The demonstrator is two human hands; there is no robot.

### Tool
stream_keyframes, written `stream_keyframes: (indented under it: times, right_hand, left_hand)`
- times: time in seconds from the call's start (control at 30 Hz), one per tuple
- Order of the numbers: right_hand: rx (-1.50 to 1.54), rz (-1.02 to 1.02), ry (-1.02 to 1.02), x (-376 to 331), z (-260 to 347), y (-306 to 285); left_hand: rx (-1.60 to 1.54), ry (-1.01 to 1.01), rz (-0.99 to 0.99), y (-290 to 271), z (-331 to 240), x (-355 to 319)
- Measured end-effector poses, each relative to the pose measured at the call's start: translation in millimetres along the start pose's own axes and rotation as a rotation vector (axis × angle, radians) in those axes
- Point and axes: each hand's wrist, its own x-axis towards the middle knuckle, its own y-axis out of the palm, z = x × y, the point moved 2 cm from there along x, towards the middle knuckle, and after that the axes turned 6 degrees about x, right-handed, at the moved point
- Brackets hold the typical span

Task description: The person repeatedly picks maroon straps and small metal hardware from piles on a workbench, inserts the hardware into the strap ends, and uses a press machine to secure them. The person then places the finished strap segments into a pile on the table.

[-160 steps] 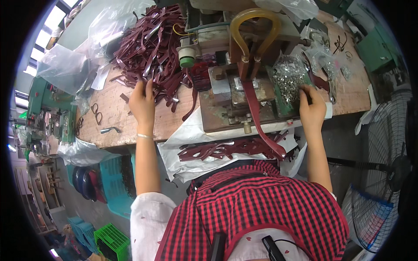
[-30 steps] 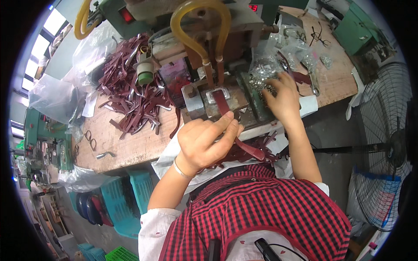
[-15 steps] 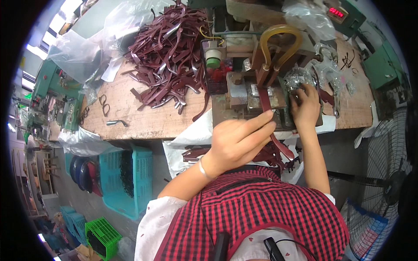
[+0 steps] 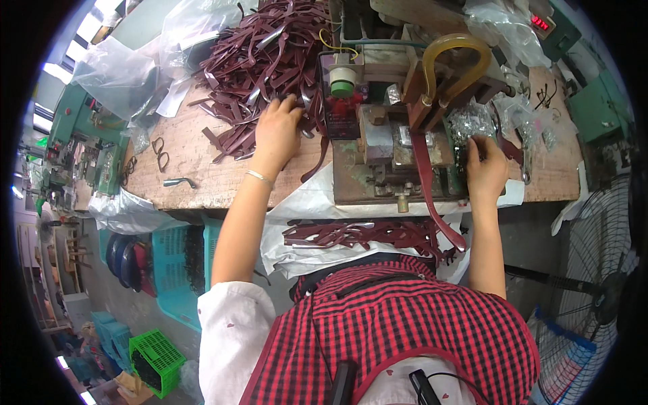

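Observation:
My left hand is over the right side of a big heap of maroon eyeglass temples, fingers bent and apart; its fingertips are partly hidden. One maroon temple sticks out of a small bench press, hanging toward me over the table edge, with neither hand on it. To the right of the press, my right hand has its thumb and fingers drawn together beside a heap of tiny silvery metal parts. What its fingertips hold, if anything, is too small to make out.
More maroon temples lie on white sheeting below the table edge. A loose temple tip lies on the wooden table at left. A looped amber tube rises from the press. A caged fan stands at right, turquoise crates at lower left.
My left hand has let go of the temple at the press and moved left and away from me to the heap. My right hand has shifted slightly toward me and right.

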Motion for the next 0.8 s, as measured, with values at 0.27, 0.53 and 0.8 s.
stream_keyframes:
  times: [0.27, 0.53, 0.8]
  right_hand:
    - [0.917, -0.144, 0.413, -21.7, -54.8, -17.3]
    - [0.768, -0.082, 0.362, 1.9, -13.9, 15.0]
    - [0.687, 0.179, -0.089, 5.4, 73.0, -27.3]
  left_hand:
    - [0.030, 0.038, -0.071, -0.6, 32.6, -43.8]
    - [-0.238, -0.264, -0.379, -64.0, 14.9, -25.0]
    - [-1.171, -0.679, -0.502, -24.7, 36.4, -60.2]
